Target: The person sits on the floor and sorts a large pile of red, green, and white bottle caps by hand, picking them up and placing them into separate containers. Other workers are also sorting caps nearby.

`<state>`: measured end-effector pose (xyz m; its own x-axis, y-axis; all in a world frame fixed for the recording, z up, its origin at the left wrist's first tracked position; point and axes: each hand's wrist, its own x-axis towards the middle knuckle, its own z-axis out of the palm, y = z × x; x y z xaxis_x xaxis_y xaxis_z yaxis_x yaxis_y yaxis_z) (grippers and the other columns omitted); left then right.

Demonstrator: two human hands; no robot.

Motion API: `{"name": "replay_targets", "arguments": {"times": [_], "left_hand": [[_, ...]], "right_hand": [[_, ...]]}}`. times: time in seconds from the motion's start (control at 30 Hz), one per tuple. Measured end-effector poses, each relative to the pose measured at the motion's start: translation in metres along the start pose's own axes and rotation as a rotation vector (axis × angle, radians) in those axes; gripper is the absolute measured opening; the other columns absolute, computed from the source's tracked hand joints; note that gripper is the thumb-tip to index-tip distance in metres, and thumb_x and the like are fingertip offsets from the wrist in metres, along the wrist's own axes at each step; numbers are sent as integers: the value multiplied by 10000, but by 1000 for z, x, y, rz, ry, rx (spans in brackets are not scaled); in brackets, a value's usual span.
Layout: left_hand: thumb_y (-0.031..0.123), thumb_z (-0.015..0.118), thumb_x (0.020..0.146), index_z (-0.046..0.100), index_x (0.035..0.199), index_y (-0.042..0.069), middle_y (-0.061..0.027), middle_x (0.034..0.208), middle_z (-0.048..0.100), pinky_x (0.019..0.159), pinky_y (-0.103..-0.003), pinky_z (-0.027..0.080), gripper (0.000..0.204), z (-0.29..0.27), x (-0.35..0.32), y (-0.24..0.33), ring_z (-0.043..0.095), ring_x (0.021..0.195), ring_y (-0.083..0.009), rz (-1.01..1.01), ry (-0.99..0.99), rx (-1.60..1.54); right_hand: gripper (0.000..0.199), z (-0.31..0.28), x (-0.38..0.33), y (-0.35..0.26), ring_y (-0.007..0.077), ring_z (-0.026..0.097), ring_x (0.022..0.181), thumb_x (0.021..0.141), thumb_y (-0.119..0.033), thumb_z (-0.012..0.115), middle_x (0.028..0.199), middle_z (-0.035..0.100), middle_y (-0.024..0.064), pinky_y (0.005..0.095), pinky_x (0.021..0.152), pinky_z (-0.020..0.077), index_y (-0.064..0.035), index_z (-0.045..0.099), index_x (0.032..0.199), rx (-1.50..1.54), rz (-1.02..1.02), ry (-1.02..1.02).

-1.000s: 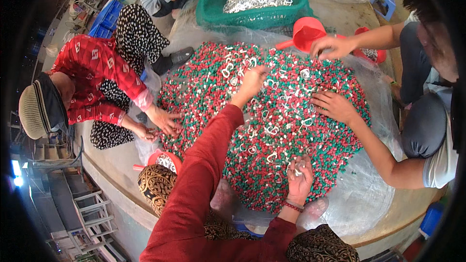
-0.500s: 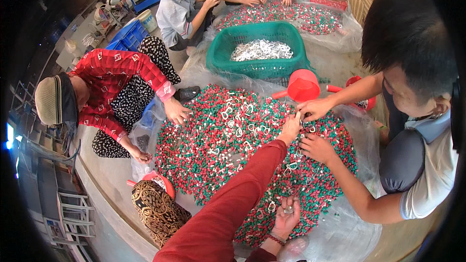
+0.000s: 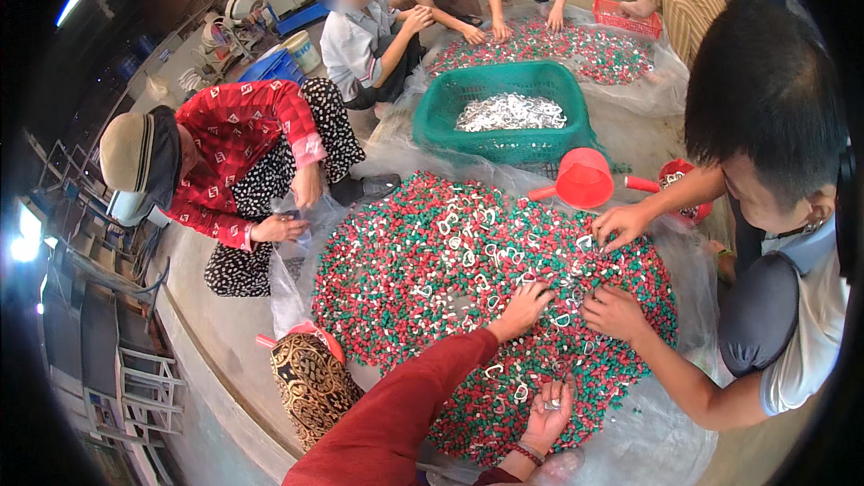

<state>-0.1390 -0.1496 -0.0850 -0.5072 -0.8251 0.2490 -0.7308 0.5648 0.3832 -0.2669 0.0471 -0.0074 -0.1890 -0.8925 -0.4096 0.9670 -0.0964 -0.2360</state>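
Note:
A wide heap of small red, green and white plastic pieces [image 3: 405,279] lies on a clear plastic sheet [image 3: 666,441]. My left hand [image 3: 522,306], on a dark red sleeve, reaches into the heap with its fingers bent down among the white loop-shaped pieces; what it pinches is hidden. My right hand [image 3: 549,409], with a bracelet at the wrist, is cupped palm-up at the heap's near edge and holds a few white pieces [image 3: 551,403]. A co-worker's two hands [image 3: 616,313] [image 3: 621,223] pick in the heap just to the right of my left hand.
A green basket [image 3: 432,121] of white pieces stands beyond the heap, with a red scoop [image 3: 583,178] beside it. A person in a red shirt [image 3: 229,139] sits at the left. More people sort a second heap [image 3: 585,45] at the back. My patterned knee [image 3: 310,382] is at lower left.
My left hand has drawn back across the heap toward me. My right hand stays cupped at the near edge. The view has tilted up, bringing in the people at the back.

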Motion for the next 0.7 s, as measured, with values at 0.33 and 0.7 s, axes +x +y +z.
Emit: {"name": "replay_targets", "arguments": {"times": [0.33, 0.7], "left_hand": [[280, 456, 950, 363, 1392, 244, -77, 1395, 364, 1035, -572, 222, 453, -51, -101, 18, 308, 1307, -312, -292, 11, 36], [229, 517, 907, 448, 1309, 148, -102, 1384, 378, 1042, -525, 261, 416, -16, 10, 29, 313, 1311, -326, -155, -8, 14]], "right_hand": [[316, 23, -2, 10, 107, 421, 539, 964, -225, 479, 798, 568, 67, 197, 294, 294, -71, 494, 1240, 18, 91, 31], [460, 41, -2, 19, 99, 326, 284, 983, -433, 359, 649, 550, 87, 210, 230, 242, -67, 503, 1221, 9, 179, 146]]}}
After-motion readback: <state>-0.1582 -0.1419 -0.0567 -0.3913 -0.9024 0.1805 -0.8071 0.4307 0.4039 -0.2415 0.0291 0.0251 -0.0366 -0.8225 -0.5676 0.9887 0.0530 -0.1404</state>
